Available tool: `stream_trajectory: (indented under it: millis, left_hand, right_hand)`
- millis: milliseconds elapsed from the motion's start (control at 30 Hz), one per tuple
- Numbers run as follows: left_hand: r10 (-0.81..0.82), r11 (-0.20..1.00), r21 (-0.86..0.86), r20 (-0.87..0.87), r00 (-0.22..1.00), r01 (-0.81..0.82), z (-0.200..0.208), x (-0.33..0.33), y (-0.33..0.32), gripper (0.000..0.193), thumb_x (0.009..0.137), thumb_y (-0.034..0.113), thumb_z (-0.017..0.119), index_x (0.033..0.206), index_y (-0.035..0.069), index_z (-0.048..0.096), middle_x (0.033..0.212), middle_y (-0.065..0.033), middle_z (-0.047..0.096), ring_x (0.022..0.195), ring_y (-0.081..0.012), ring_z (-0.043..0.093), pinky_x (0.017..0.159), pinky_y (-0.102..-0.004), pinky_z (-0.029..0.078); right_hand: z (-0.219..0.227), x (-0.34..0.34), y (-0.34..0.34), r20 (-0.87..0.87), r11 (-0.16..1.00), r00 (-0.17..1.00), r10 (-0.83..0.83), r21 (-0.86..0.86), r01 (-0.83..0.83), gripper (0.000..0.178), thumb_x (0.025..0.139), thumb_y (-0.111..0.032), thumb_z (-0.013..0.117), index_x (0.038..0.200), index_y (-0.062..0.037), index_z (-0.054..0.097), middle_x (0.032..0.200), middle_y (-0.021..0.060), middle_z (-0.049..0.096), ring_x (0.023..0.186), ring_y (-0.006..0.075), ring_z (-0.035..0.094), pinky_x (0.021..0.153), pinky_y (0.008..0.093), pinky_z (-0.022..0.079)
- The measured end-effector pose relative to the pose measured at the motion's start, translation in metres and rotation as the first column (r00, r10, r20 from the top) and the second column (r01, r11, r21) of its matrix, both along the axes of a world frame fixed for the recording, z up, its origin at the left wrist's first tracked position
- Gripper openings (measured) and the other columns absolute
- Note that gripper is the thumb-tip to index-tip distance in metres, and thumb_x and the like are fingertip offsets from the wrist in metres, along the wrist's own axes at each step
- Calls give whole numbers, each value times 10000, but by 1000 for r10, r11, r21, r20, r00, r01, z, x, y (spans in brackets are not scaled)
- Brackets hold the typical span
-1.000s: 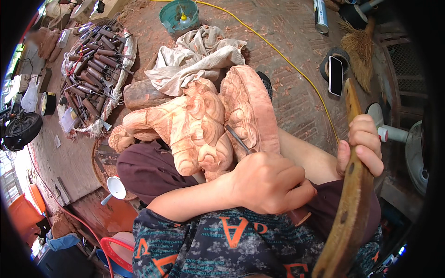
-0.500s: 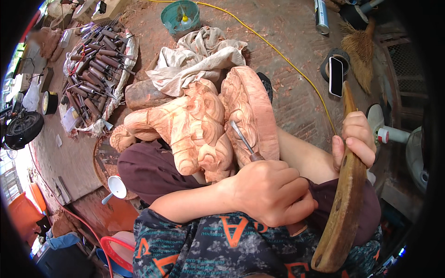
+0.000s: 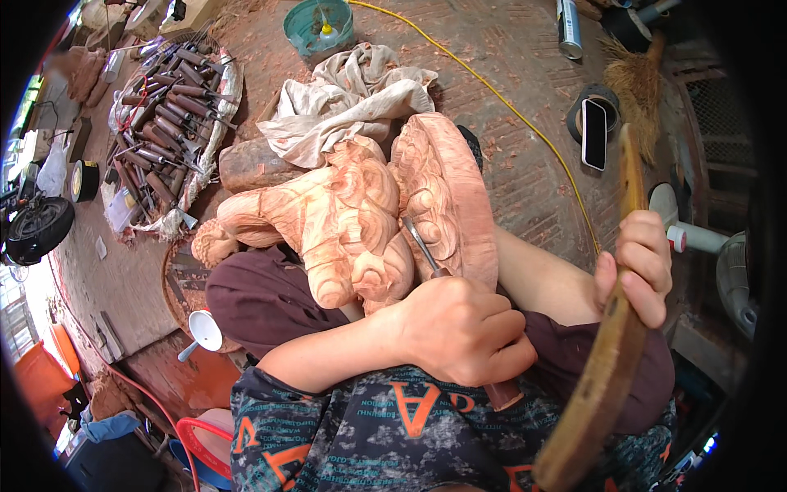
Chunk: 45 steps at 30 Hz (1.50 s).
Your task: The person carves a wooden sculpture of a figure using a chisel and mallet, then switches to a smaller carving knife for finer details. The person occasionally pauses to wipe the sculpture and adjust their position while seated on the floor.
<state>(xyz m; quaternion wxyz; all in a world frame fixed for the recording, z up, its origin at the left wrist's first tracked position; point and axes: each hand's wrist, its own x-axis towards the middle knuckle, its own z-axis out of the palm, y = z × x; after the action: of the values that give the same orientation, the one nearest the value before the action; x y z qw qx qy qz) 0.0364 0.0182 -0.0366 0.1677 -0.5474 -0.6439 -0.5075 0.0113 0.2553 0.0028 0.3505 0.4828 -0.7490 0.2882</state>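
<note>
My left hand (image 3: 467,328) is wrapped round the wooden handle of a carving chisel (image 3: 425,248). The chisel's metal blade slants up and left, its tip against the wood carving (image 3: 344,221). That carving is pale reddish wood with curled relief and a thick, smooth-backed base (image 3: 467,197), and it leans across my legs. The butt of the chisel handle sticks out below my fist. On the right, my right hand (image 3: 641,266) grips a long, curved wooden mallet (image 3: 602,369) by its middle, away from the chisel; its lower end is blurred.
Many carving tools (image 3: 168,123) lie in a sack-edged heap at the upper left. Beyond the carving are a crumpled cloth (image 3: 352,102) and a green bucket (image 3: 305,51). A yellow cord (image 3: 500,102), a phone (image 3: 594,134), a straw broom (image 3: 635,86) and a fan (image 3: 736,279) are rightward. A white cup (image 3: 205,330) stands left.
My left hand and the chisel have shifted slightly left and upward, with the tip lower on the relief. The mallet's lower end has swung a little left.
</note>
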Motion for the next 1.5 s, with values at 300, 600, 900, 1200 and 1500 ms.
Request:
stream_trajectory:
  millis: [300,600,900,1200,1500]
  left_hand:
    - [72,992,103,0,997,-72,1,-12,0,223,682,206,732,683,69,557,558,18,372,437,-119,434,355,-258,331]
    - [-12,897,380,532,847,-226,43,-47,-65,346,1007,378,437,881,64,507,598,39,386,477,-59,330,420,-225,266]
    - [141,944,214,424,894,-250,40,-68,-56,160,759,110,665,691,46,535,550,-24,474,440,-155,445,427,-299,360]
    - [265,496,265,861,434,-827,47,-178,-228,527,856,9,571,1310,92,318,774,-70,493,554,-120,453,441,-257,379]
    - [925,-262,-787,-40,-378,-558,-145,-185,-461,508,783,157,578,1285,77,556,1098,-260,639,1077,-402,590,962,-418,438]
  right_hand:
    - [9,-4,-5,103,977,985,-141,173,122,333,651,104,676,910,-29,514,652,92,514,522,236,491,469,354,410]
    - [-22,-5,5,557,999,830,-22,-24,43,279,677,-2,719,912,2,570,637,93,546,524,230,545,488,315,405]
    - [-13,-7,-8,659,983,752,12,129,-128,262,694,-141,726,867,-7,582,656,97,543,536,269,529,504,363,380]
    - [-3,-8,-26,858,909,499,-123,298,-290,339,584,-61,716,902,-31,605,768,123,611,712,346,610,633,386,469]
    - [2,-14,-38,910,893,363,-200,322,-315,304,598,-49,715,882,-16,609,822,145,655,786,349,655,682,386,509]
